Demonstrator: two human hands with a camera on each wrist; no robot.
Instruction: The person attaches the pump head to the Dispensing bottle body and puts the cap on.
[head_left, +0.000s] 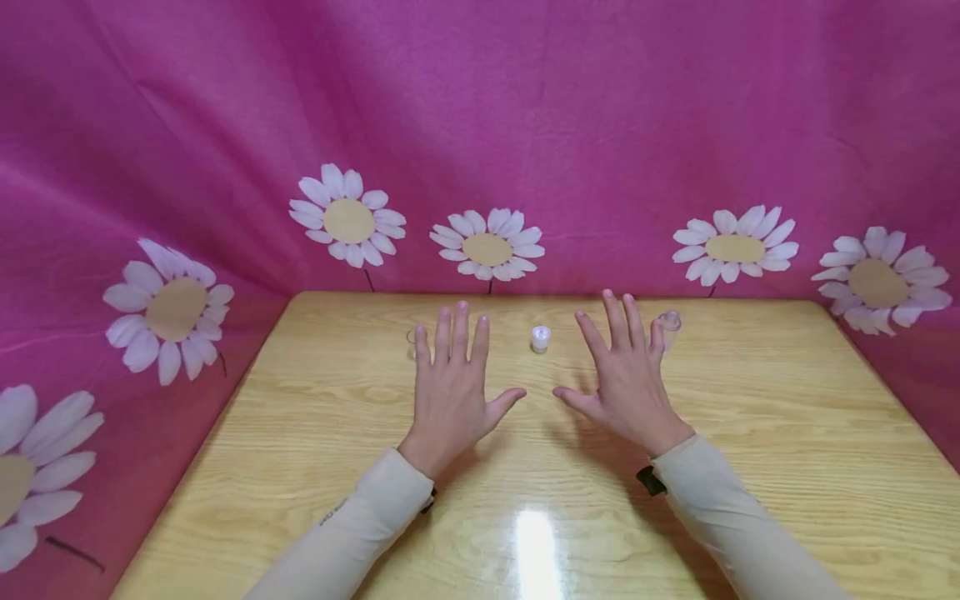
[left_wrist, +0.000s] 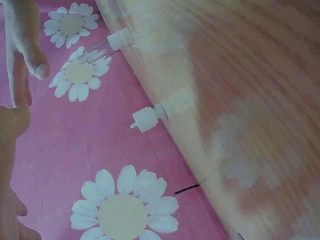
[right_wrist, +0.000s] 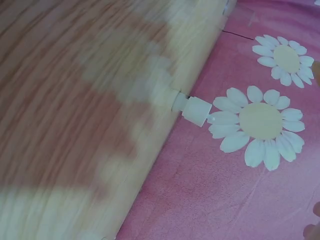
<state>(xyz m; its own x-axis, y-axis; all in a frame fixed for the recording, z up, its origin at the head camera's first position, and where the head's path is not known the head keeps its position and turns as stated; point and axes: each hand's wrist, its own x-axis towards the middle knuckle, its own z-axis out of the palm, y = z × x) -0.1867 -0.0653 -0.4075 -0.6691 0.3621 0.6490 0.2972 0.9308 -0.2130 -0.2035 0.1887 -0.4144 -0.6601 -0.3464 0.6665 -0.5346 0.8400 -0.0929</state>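
Note:
My left hand [head_left: 450, 392] is held over the table, palm down, with fingers straight and spread. The right hand [head_left: 630, 387] is spread the same way, also holding nothing. Between and beyond them stands a small white nozzle-like cap [head_left: 540, 338], which shows a short tip in the left wrist view [left_wrist: 145, 119] and again in the right wrist view [right_wrist: 196, 110]. A clear bottle [head_left: 671, 321] is partly covered by the right little finger; the left wrist view shows a white part on this bottle [left_wrist: 100, 47]. Behind the left fingers, a clear round-rimmed piece [head_left: 410, 337] is mostly hidden.
The wood-grain table [head_left: 300, 433] reflects a bright light near its front. A pink cloth [head_left: 600, 125] with printed daisies borders its back and both sides. Dark bands [head_left: 651, 481] show at the sleeve cuffs.

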